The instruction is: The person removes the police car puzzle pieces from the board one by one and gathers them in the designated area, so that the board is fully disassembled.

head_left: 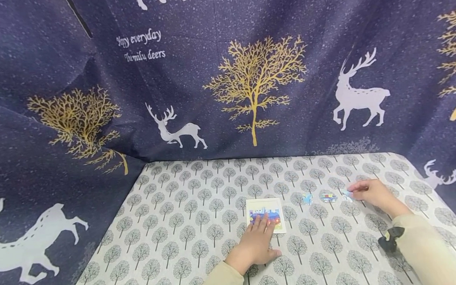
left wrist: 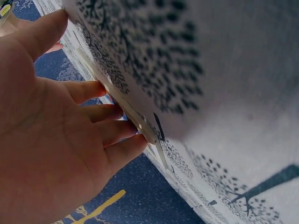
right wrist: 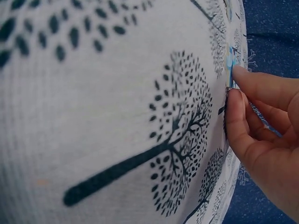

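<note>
Near the middle of the table, a white-framed puzzle board (head_left: pixel 279 230) with a picture of a blue vehicle lies flat. My left hand (head_left: pixel 258 245) rests on its lower part with extended fingers, covering some of the picture. In the left wrist view, the fingertips of that hand (left wrist: pixel 79 135) touch the board, seen edge-on (left wrist: pixel 133 112). Off to the right, my right hand (head_left: pixel 374 193) pinches a light blue puzzle piece (head_left: pixel 346 196) at its edge between thumb and forefinger. The right wrist view shows the hand (right wrist: pixel 266 112) by the blue piece (right wrist: pixel 230 61), low over the cloth.
Left of the right hand lie a multicoloured puzzle piece (head_left: pixel 328 197) and a light blue one (head_left: pixel 307 198). A tree-print cloth (head_left: pixel 167 233) covers the table. Behind it hangs a dark blue curtain (head_left: pixel 208 74) with deer and trees. A black band (head_left: pixel 391 239) is on the right sleeve.
</note>
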The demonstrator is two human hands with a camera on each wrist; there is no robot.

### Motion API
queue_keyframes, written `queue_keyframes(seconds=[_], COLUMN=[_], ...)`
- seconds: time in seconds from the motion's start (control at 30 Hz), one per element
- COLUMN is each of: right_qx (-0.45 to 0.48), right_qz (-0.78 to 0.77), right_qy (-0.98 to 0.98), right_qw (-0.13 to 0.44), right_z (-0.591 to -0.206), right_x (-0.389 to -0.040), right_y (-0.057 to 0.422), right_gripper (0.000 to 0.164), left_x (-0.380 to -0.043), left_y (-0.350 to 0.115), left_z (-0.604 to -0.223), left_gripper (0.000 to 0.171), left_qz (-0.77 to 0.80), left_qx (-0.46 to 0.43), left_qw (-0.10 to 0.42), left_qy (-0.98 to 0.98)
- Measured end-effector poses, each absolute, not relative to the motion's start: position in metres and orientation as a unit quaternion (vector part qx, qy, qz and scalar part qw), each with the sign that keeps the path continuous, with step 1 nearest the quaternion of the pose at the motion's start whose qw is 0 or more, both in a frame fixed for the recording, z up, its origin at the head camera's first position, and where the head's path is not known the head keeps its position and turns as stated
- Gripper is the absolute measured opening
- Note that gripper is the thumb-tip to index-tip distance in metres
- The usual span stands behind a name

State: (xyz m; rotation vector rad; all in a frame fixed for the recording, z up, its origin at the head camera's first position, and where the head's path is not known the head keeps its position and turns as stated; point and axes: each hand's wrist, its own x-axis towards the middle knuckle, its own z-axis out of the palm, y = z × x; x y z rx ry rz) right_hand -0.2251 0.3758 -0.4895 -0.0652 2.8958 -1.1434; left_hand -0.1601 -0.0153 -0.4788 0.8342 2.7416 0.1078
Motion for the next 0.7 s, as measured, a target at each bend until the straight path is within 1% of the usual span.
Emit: queue_keyframes(seconds=[0.1, 0.2, 0.4, 0.7], right_qx=[-0.027, -0.030, -0.030, -0.044], right_qz=[-0.356, -0.358, -0.382, -0.366], right_qy=[0.934, 0.933, 0.924, 0.929], right_qw=[0.004, 0.007, -0.003, -0.031], right_z=[-0.490, -0.489, -0.485, -0.466], right_x=[-0.226, -0.226, -0.223, -0.222], right_y=[0.375, 0.374, 0.368, 0.339], right_gripper=[0.024, 0.023, 0.026, 0.026], left_x=[-0.160, -0.162, -0.165, -0.164], left_y=[-0.015, -0.015, -0.016, -0.018], left_z=[-0.479, -0.481, -0.481, -0.477], left_gripper=[0.083, 0.080, 0.072, 0.070], left_qz=[0.044, 0.048, 0.066, 0.103], left_qx=[0.286, 0.286, 0.284, 0.281], left_qw=[0.135, 0.133, 0.129, 0.121], left_qy=[0.948, 0.948, 0.948, 0.946])
